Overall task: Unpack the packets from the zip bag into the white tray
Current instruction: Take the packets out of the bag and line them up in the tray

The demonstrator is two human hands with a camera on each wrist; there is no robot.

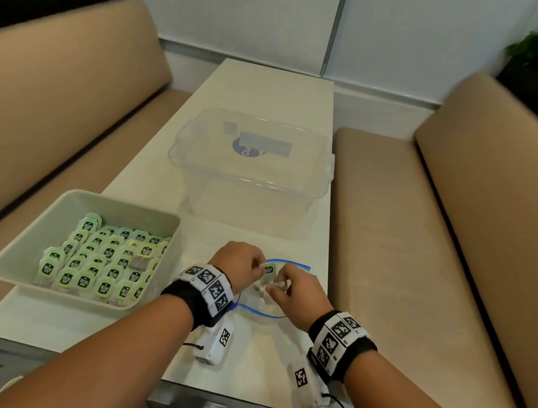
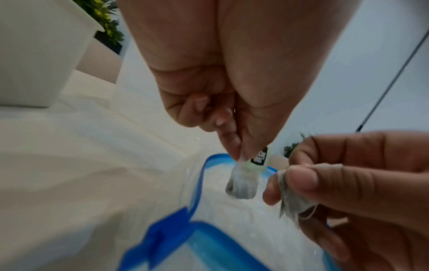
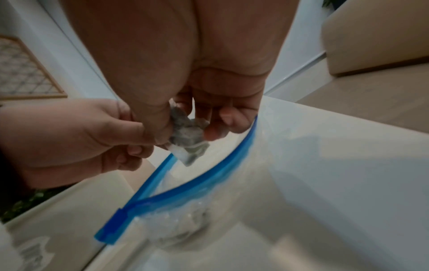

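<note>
The clear zip bag (image 1: 265, 307) with a blue zip rim (image 2: 197, 185) lies open on the table beneath both hands. My left hand (image 1: 260, 267) pinches a small packet with a green tag (image 1: 268, 269) above the bag's mouth; in the left wrist view that packet (image 2: 242, 181) hangs from my fingertips. My right hand (image 1: 275, 285) pinches a second greyish packet (image 2: 290, 198) close beside it, seen again in the right wrist view as a crumpled packet (image 3: 185, 135). The white tray (image 1: 8, 265) at the left holds several green-tagged packets (image 1: 99, 264).
A clear plastic box with a lid (image 1: 251, 163) stands on the table behind the bag. Beige benches (image 1: 419, 249) run along both sides of the narrow white table (image 1: 55, 322). The tray overhangs the table's left edge.
</note>
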